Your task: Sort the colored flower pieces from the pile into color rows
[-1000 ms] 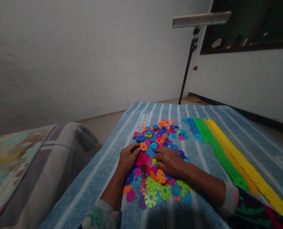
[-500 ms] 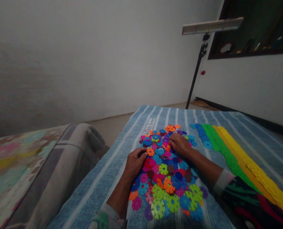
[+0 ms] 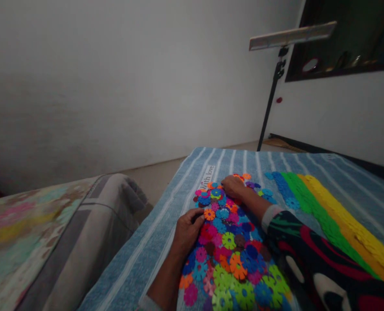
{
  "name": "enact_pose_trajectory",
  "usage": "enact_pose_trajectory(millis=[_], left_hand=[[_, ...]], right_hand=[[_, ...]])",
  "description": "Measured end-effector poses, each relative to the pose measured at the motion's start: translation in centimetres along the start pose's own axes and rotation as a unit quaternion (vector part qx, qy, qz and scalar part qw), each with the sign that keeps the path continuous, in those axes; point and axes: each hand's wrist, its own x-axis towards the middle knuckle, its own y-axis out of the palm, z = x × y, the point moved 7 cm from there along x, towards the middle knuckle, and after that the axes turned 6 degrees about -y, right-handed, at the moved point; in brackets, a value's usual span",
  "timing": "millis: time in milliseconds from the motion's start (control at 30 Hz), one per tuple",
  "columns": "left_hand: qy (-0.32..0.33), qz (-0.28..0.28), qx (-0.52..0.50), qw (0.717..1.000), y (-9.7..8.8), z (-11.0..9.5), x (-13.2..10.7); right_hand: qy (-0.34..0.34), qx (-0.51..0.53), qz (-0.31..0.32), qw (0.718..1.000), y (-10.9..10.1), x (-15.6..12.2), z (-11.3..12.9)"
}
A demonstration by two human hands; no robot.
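Note:
A heap of flower-shaped plastic interlocking discs [image 3: 228, 240] in mixed colours covers the striped cloth before me. At its left edge, my left hand [image 3: 187, 231] rests with bent fingers, a gap showing between thumb and forefinger. Its fingertip is beside an orange disc [image 3: 209, 214]. My right hand [image 3: 233, 186] reaches over the far part of the heap, fingers curled down among the discs. Something dark blue shows at its fingertips, too small to make out. Right of the heap lie sorted rows of blue discs [image 3: 283, 185], green discs [image 3: 303, 198] and yellow discs [image 3: 344, 216].
A blue striped cloth [image 3: 140, 250] covers the surface. To the left stands another surface draped with a grey and floral cover [image 3: 101, 224]. Behind, a black stand [image 3: 268, 108] carries a flat panel [image 3: 292, 36] near a dark window [image 3: 357, 43].
My right hand has moved left and farther over the heap, its sleeve now covering more of the right side. The left hand stays beside the orange disc. The view has shifted slightly.

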Motion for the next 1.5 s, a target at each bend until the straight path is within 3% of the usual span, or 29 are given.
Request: enact_pose_trajectory(millis=[233,367,467,600,733,833,1067,1500], left_hand=[[-0.014,0.001,0.011,1.000,-0.5,0.1,0.7],[0.005,-0.008,0.030,1.000,-0.9,-0.4,0.9],[0.011,-0.015,0.047,0.999,-1.0,-0.8,0.8],[0.014,-0.021,0.063,0.998,-1.0,-1.0,0.9],[0.024,-0.025,0.074,0.997,-1.1,-1.1,1.1],[0.029,-0.021,0.082,0.996,-1.0,-1.1,1.2],[0.031,-0.022,0.101,0.994,-1.1,-1.0,1.5],[0.031,-0.038,0.109,0.993,-1.4,-1.3,1.5]], right_hand=[[-0.015,-0.016,-0.032,0.999,-1.4,-1.3,0.9],[-0.009,-0.010,-0.068,0.998,-2.9,-3.3,-0.4],[0.006,-0.002,-0.083,0.996,-4.0,-5.9,-3.2],[0.048,0.011,-0.085,0.995,-5.1,-10.6,-9.2],[0.096,0.028,-0.077,0.992,-4.9,-15.1,-14.5],[0.115,0.041,-0.072,0.990,-4.2,-17.3,-16.4],[0.140,0.052,-0.069,0.986,-3.0,-18.8,-16.9],[0.149,0.025,-0.060,0.987,-2.5,-18.3,-16.1]])
